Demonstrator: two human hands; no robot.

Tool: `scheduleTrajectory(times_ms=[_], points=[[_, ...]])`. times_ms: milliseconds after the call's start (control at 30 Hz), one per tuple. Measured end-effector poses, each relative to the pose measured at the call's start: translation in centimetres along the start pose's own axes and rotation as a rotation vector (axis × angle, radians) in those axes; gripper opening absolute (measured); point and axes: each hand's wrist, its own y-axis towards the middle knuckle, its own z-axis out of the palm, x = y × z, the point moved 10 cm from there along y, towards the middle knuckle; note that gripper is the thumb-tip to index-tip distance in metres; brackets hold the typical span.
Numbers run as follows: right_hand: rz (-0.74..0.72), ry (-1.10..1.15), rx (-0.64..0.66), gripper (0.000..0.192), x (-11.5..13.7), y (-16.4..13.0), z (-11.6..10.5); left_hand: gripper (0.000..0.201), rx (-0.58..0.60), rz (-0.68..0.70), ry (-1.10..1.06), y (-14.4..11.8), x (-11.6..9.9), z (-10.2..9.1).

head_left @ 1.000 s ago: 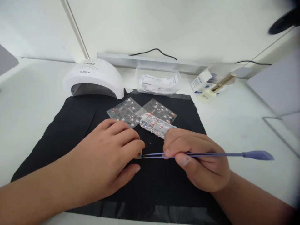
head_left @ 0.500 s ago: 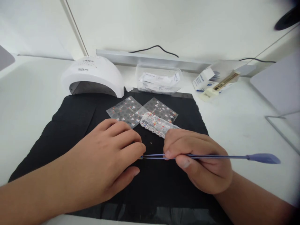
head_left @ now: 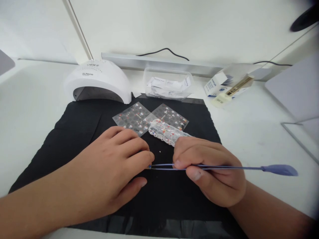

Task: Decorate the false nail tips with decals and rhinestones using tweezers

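My right hand (head_left: 211,169) is closed around blue-purple tweezers (head_left: 230,167), which lie nearly level and point left. The tips of the tweezers, slightly apart, reach a tiny shiny blue and gold piece (head_left: 150,166) beside my left fingertips. My left hand (head_left: 117,166) is palm down with its fingers curled and its thumb apart from them. What its fingers grip is mostly hidden beneath them. Just beyond my right knuckles sits a clear compartment case (head_left: 165,132) of small gems, partly covered by that hand. One tiny pale bead (head_left: 159,151) lies between the hands.
A black mat (head_left: 82,132) covers the middle of the white table. Two clear sticker sheets (head_left: 134,116) lie under the case's far side. Behind stand a white nail lamp (head_left: 99,78), a plastic tub (head_left: 166,94) of packets, a small box (head_left: 215,84) and a yellowish bottle (head_left: 221,99).
The view has shifted very slightly. Both hands and the tweezers stay in nearly the same place, with the tips still at the blue piece.
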Motion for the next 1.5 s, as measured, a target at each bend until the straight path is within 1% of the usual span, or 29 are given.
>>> scheduleTrajectory(times_ms=[333,633,800,867,1000,1067,1167,1200,1300,1500], points=[[0.002,0.038,-0.014,0.013,0.0,-0.1,-0.3,0.011,0.004,-0.012,-0.014,0.0,0.1,0.0],[0.014,0.022,-0.008,0.014,0.0,0.0,-0.1,0.009,0.001,0.000,-0.009,-0.1,0.2,-0.1],[0.007,0.032,-0.008,0.014,0.0,-0.1,-0.1,0.010,0.019,0.017,-0.007,0.0,0.0,0.0],[0.011,0.043,-0.017,0.014,0.0,-0.2,-0.4,0.010,0.019,0.020,-0.003,0.0,0.0,0.0],[0.048,0.085,-0.063,0.016,0.0,-0.2,-1.6,0.011,0.020,0.025,-0.004,-0.3,0.3,-0.2],[0.054,0.073,-0.009,0.016,0.2,-0.1,-1.4,0.012,0.007,0.019,0.003,-0.4,0.6,-0.4],[0.036,0.002,0.153,0.015,0.6,0.0,0.0,0.015,-0.004,0.007,0.021,-0.5,1.0,-0.4],[0.022,-0.023,0.189,0.014,0.7,0.0,0.4,0.017,-0.002,0.005,0.029,-0.5,1.1,-0.4],[-0.007,-0.076,0.231,0.015,0.7,-0.1,1.1,0.019,0.006,0.002,0.054,-0.5,1.1,-0.2],[-0.039,-0.143,0.299,0.015,0.6,-0.4,2.1,0.019,-0.014,-0.005,0.080,-0.6,1.2,-0.4]])
